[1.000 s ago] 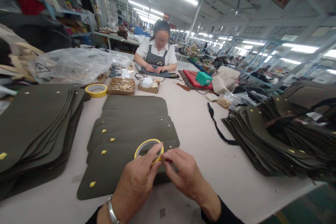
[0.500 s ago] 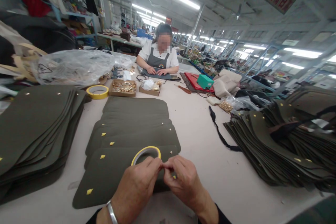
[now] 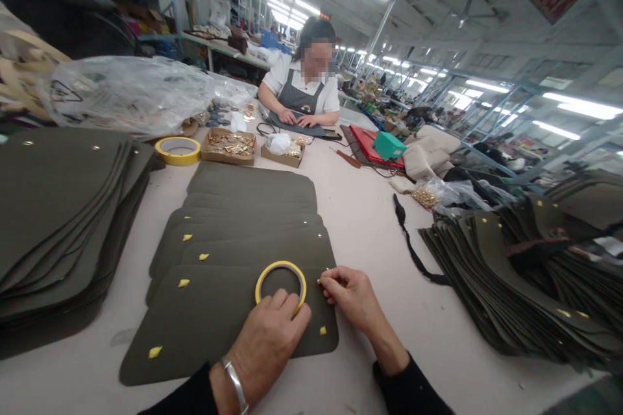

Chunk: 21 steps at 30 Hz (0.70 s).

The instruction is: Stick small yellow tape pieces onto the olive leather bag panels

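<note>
My left hand (image 3: 267,340), a silver bangle at its wrist, is closed on the near rim of a roll of yellow tape (image 3: 259,277), which rests on the front dark olive panel (image 3: 209,331). My right hand (image 3: 353,295) pinches a small bit of yellow tape (image 3: 320,281) at that panel's right edge, beside a small metal stud (image 3: 328,269). Yellow tape pieces are stuck on the front panel's left side and at its lower right. Behind it, more panels overlap in a fanned row; some carry tape pieces on the left and bare studs on the right.
Stacked olive panels stand at left (image 3: 58,207) and right (image 3: 487,272). A second tape roll (image 3: 178,157) lies near a box of gold-coloured metal parts (image 3: 228,146). A black strap (image 3: 413,249) lies to the right. Across the table a co-worker (image 3: 302,91) handles a dark piece.
My hands were together at the tape roll and are now apart. My right hand has moved up and right to the panel's edge with a tape bit; the roll has shifted slightly right.
</note>
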Each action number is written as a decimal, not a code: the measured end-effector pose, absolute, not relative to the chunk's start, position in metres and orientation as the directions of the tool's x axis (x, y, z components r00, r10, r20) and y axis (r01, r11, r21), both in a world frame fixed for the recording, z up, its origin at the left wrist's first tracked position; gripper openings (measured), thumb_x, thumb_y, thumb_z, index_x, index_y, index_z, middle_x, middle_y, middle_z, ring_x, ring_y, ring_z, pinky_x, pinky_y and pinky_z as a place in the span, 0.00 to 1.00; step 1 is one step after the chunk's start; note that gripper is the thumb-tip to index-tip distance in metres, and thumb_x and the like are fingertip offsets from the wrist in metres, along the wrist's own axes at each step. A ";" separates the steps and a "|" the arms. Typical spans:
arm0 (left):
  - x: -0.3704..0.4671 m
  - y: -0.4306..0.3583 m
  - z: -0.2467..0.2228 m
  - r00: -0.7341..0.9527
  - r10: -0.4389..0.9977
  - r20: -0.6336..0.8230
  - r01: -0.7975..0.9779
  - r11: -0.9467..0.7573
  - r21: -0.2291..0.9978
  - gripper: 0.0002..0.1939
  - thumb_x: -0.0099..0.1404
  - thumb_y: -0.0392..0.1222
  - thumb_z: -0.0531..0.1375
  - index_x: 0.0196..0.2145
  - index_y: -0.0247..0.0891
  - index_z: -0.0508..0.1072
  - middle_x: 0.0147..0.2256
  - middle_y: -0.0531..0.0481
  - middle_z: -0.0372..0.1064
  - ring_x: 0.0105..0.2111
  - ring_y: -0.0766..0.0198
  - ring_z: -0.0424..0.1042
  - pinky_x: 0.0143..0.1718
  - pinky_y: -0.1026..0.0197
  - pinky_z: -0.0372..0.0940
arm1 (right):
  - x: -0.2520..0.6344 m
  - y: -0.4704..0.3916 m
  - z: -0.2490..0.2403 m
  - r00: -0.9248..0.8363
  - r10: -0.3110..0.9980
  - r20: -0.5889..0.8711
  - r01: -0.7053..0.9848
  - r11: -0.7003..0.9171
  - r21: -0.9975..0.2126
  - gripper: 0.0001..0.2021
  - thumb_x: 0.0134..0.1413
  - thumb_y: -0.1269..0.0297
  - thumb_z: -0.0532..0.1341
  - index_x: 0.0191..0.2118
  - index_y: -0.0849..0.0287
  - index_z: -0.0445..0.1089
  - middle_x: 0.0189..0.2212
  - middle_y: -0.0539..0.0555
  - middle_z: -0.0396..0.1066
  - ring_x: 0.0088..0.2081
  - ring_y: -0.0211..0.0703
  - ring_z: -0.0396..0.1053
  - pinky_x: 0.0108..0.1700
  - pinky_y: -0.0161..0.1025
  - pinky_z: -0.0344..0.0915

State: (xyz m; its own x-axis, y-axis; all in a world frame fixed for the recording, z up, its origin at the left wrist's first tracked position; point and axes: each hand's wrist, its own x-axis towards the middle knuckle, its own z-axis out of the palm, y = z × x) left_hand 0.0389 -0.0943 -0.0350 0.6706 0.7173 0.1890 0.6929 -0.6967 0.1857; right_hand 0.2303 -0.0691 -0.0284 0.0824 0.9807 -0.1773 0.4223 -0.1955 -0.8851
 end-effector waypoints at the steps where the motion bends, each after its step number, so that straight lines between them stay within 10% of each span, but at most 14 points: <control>1: 0.039 -0.094 -0.036 0.671 0.718 0.182 0.694 -0.696 0.185 0.04 0.65 0.32 0.57 0.33 0.39 0.67 0.33 0.51 0.68 0.33 0.59 0.66 0.33 0.58 0.64 | 0.230 -0.069 -0.028 0.069 0.983 -0.169 0.470 -0.182 -0.864 0.09 0.50 0.63 0.61 0.29 0.63 0.75 0.21 0.51 0.71 0.22 0.37 0.68 0.25 0.32 0.65; 10: 0.039 -0.094 -0.036 0.658 0.728 0.190 0.691 -0.685 0.233 0.04 0.65 0.33 0.57 0.32 0.39 0.67 0.32 0.52 0.67 0.32 0.60 0.64 0.32 0.58 0.62 | 0.219 -0.065 -0.019 -0.056 0.998 0.004 0.818 0.048 -0.572 0.09 0.53 0.72 0.57 0.27 0.59 0.72 0.24 0.51 0.74 0.26 0.39 0.70 0.30 0.33 0.61; 16: 0.038 -0.092 -0.040 0.648 0.742 0.173 0.695 -0.669 0.263 0.04 0.65 0.33 0.57 0.33 0.39 0.67 0.33 0.52 0.68 0.33 0.60 0.65 0.34 0.58 0.63 | 0.228 -0.068 -0.016 -0.073 0.997 0.030 0.871 0.079 -0.485 0.13 0.56 0.69 0.60 0.48 0.59 0.67 0.21 0.47 0.70 0.23 0.40 0.68 0.29 0.35 0.63; 21: 0.039 -0.093 -0.042 0.644 0.743 0.180 0.694 -0.667 0.270 0.05 0.65 0.31 0.56 0.33 0.39 0.67 0.33 0.51 0.68 0.33 0.59 0.65 0.33 0.58 0.64 | 0.239 -0.077 -0.017 -0.404 0.887 0.225 0.824 0.459 -0.331 0.08 0.61 0.73 0.54 0.37 0.59 0.70 0.33 0.55 0.72 0.35 0.43 0.71 0.40 0.37 0.67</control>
State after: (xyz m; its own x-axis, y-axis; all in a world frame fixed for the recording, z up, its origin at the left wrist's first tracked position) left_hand 0.0394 -0.0927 -0.0422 0.6443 0.7433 0.1801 0.6942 -0.6672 0.2702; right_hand 0.2387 -0.0772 -0.0168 -0.4035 0.8868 0.2253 0.8242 0.4592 -0.3314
